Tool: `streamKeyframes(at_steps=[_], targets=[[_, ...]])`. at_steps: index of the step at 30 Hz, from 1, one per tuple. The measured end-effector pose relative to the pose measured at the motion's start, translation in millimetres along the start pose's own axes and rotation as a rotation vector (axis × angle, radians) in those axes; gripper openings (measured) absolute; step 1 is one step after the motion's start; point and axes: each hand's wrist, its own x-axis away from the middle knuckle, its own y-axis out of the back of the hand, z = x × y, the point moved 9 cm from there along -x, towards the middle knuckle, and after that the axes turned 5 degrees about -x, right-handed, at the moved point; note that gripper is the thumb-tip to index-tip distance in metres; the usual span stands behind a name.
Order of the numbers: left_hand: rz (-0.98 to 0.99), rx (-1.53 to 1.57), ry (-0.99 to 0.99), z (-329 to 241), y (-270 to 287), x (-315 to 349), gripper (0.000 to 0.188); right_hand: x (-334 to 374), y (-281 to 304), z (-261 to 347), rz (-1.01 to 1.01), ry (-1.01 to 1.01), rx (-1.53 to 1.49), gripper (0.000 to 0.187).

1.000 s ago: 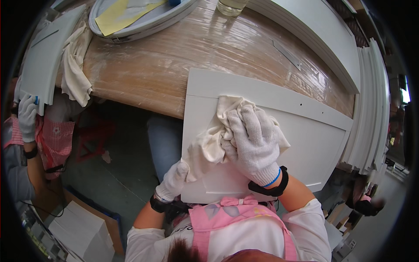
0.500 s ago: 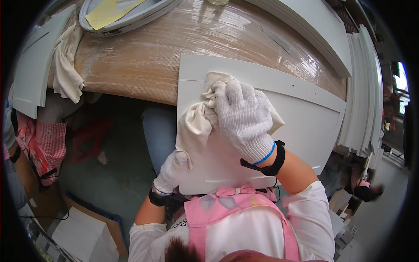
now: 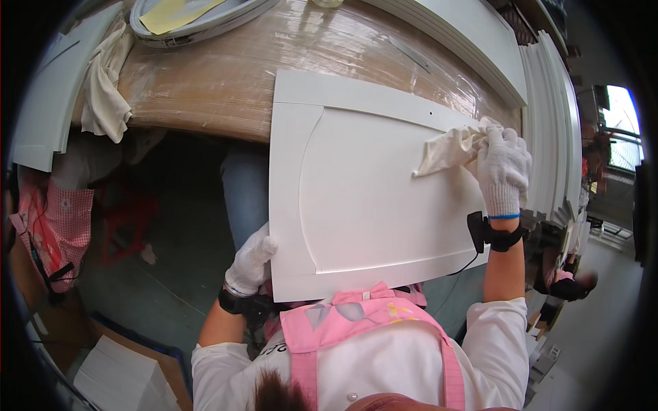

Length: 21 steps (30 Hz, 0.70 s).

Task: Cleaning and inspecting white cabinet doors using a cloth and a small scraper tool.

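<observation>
A white cabinet door panel [image 3: 384,198] with a raised frame and a recessed middle lies in front of me, its far part on the table. My right hand [image 3: 504,164], in a white knit glove, is closed on a cream cloth [image 3: 449,147] at the panel's right end. The cloth's loose end trails to the left over the recessed area. At the near left edge of the panel, my gloved left hand [image 3: 253,262] grips the side, thumb by the top edge. Its other fingers are partly hidden.
The table [image 3: 199,89] is covered in clear film. A round tray [image 3: 205,24] with yellow paper, a flat metal strip [image 3: 410,55] and stacked white panels [image 3: 473,41] line its far side. Another cloth [image 3: 106,92] hangs at the left, near a co-worker's checked apron [image 3: 58,219].
My right hand has carried the cloth from the panel's left part to its right end, baring the left frame. My left hand stays at the left edge.
</observation>
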Motion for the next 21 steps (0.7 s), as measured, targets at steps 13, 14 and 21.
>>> streamKeyframes(at_steps=[13,14,21], targets=[[-0.172,0.073,0.053,14,-5,28,0.087,-39,49,218,-0.102,0.555,-0.510,0.035],[-0.177,0.074,0.054,13,-3,29,0.087,-44,51,220,-0.100,0.558,-0.514,0.035],[-0.148,-0.322,-0.061,4,-6,28,0.079,-52,60,240,0.108,0.616,-0.306,0.025]])
